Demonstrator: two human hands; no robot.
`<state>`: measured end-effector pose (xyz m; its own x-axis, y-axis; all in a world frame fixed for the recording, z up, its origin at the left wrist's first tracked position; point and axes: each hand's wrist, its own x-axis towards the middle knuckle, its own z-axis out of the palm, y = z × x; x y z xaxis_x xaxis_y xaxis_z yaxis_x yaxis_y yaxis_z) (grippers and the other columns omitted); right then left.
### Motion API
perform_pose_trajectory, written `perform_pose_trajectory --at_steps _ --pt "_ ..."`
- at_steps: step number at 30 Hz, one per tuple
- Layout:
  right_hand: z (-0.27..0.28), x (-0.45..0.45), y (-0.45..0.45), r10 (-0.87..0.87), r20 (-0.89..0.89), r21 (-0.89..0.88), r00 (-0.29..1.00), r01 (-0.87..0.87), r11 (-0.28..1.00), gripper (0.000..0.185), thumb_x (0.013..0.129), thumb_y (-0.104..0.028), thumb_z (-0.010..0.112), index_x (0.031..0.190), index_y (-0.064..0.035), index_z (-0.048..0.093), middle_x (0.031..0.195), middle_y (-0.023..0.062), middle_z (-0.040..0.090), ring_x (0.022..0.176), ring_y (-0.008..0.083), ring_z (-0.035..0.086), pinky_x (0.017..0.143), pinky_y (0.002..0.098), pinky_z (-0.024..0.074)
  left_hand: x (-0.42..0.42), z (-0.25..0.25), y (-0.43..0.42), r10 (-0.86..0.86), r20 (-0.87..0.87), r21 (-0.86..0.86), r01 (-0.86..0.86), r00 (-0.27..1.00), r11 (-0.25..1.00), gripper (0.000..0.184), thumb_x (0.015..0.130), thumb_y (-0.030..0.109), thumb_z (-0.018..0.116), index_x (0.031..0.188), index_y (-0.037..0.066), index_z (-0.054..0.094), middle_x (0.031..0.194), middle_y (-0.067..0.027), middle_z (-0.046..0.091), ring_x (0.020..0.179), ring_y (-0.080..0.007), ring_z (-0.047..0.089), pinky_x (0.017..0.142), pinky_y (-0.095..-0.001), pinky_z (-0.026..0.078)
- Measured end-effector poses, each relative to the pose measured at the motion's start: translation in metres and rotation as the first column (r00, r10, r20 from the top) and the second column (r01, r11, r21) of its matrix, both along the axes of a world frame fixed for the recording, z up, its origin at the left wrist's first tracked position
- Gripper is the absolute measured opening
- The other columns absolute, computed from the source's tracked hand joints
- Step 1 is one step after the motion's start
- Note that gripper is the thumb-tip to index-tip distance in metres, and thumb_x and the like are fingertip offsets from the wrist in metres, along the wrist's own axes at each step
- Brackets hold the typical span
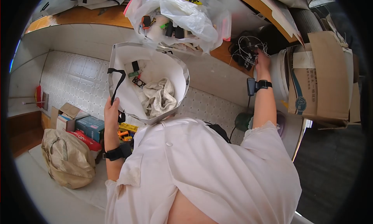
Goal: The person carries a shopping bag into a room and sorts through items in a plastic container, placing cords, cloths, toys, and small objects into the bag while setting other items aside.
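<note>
1. Nearest the camera is an off-white, buttoned fabric shirt (pixel 202 165), on the near side of the tall white-lined paper bag (pixel 175 64), the landmark here.
2. At the bag's left edge, the left hand (pixel 111 112) has its grip closed around a flat black fabric strap (pixel 115 84) belonging to the bag.
3. Inside the bag lie a crumpled off-white cloth (pixel 159 97) and a small black rectangular block (pixel 135 65).
4. Right of the bag and farther off, the right hand (pixel 262 61) touches a tangle of thin white cables (pixel 250 43) over dark items on the brown wooden desk (pixel 222 54); I cannot tell how tight that grip is.
5. Just beyond the bag stands a bulging translucent plastic sack (pixel 178 14).
6. Well right of the bag is a brown cardboard box (pixel 320 80); left of it and nearer sits a rounded tan sack (pixel 68 158).
</note>
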<state>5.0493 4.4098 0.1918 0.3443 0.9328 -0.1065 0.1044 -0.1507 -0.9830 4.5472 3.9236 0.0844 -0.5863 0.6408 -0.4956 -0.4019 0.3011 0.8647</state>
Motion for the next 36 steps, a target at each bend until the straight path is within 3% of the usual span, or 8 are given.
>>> perform_pose_trajectory --at_steps 6,11,15,20,23,25,29,36 --pt "-0.005 0.008 0.013 0.140 0.269 -0.293 0.953 -0.058 0.954 0.031 0.089 -0.023 0.077 0.116 -0.0093 0.069 0.106 0.0045 0.068 0.086 0.0136 0.058 0.070 0.0277 0.0480 0.001 0.001 0.001 0.019 0.011 0.060 -0.020 1.000 0.998 0.041 0.100 0.021 0.064 0.137 0.004 0.060 0.109 0.0007 0.068 0.084 -0.0057 0.060 0.063 -0.0223 0.044" --pt "-0.017 0.041 0.014 0.125 0.413 -0.008 0.902 -0.133 0.991 0.066 0.090 -0.016 0.072 0.150 -0.0009 0.048 0.126 0.0114 0.064 0.106 0.0189 0.061 0.087 0.0346 0.0517 0.004 0.014 0.006 -0.001 -0.003 -0.041 0.001 1.000 0.999 0.034 0.103 0.016 0.058 0.135 0.006 0.061 0.109 0.0011 0.067 0.091 -0.0070 0.064 0.072 -0.0231 0.051" --pt "0.019 0.003 -0.052 0.036 0.652 0.056 0.758 -0.096 0.994 0.054 0.093 -0.014 0.067 0.143 0.0015 0.052 0.139 0.0184 0.061 0.126 0.0253 0.061 0.105 0.0367 0.0470 0.000 0.005 0.009 -0.013 -0.001 -0.026 0.013 1.000 1.000 0.033 0.103 0.015 0.058 0.135 0.006 0.061 0.108 0.0007 0.068 0.090 -0.0071 0.064 0.072 -0.0233 0.051" --pt "0.038 -0.092 -0.129 0.237 0.349 0.322 0.907 -0.353 0.878 0.023 0.102 -0.015 0.063 0.116 0.0025 0.067 0.102 0.0076 0.072 0.092 0.0129 0.067 0.086 0.0265 0.0537 -0.008 -0.013 0.008 -0.047 -0.001 0.009 0.047 0.999 0.999 0.035 0.102 0.013 0.058 0.135 0.005 0.061 0.107 0.0000 0.068 0.089 -0.0073 0.060 0.075 -0.0237 0.049" --pt "0.054 -0.180 -0.198 0.659 0.372 0.227 0.654 -0.752 0.619 0.019 0.102 -0.017 0.065 0.109 0.0003 0.069 0.091 0.0053 0.072 0.082 0.0117 0.067 0.078 0.0277 0.0542 -0.005 -0.004 0.012 -0.035 -0.021 -0.022 0.034 0.999 0.999 0.037 0.102 0.013 0.058 0.138 0.003 0.060 0.110 -0.0011 0.068 0.092 -0.0090 0.059 0.081 -0.0243 0.048" --pt "0.061 -0.236 -0.225 0.715 0.559 0.137 0.421 -0.897 0.421 0.021 0.100 -0.015 0.064 0.116 -0.0014 0.069 0.096 0.0100 0.073 0.085 0.0173 0.070 0.081 0.0307 0.0548 -0.002 -0.001 0.014 -0.034 -0.038 -0.021 0.033 0.999 0.999 0.038 0.102 0.013 0.058 0.139 0.003 0.059 0.110 -0.0013 0.068 0.094 -0.0095 0.059 0.084 -0.0247 0.048" --pt "0.035 -0.299 -0.200 0.692 0.665 0.025 0.281 -0.934 0.356 0.029 0.097 -0.011 0.062 0.124 -0.0026 0.066 0.107 0.0164 0.072 0.095 0.0265 0.071 0.087 0.0359 0.0548 -0.006 -0.024 0.005 -0.018 -0.051 0.009 0.019 0.999 1.000 0.041 0.101 0.015 0.060 0.141 0.003 0.059 0.108 -0.0013 0.067 0.096 -0.0101 0.058 0.087 -0.0258 0.047" --pt "0.056 -0.293 -0.100 0.379 0.667 0.343 0.642 -0.715 0.609 0.060 0.096 -0.010 0.060 0.152 0.0039 0.041 0.139 0.0212 0.060 0.124 0.0305 0.063 0.106 0.0391 0.0492 0.005 -0.015 -0.008 0.008 -0.120 -0.015 -0.010 0.993 1.000 0.054 0.100 0.014 0.061 0.153 0.010 0.051 0.094 0.0032 0.062 0.079 -0.0070 0.051 0.072 -0.0233 0.044"
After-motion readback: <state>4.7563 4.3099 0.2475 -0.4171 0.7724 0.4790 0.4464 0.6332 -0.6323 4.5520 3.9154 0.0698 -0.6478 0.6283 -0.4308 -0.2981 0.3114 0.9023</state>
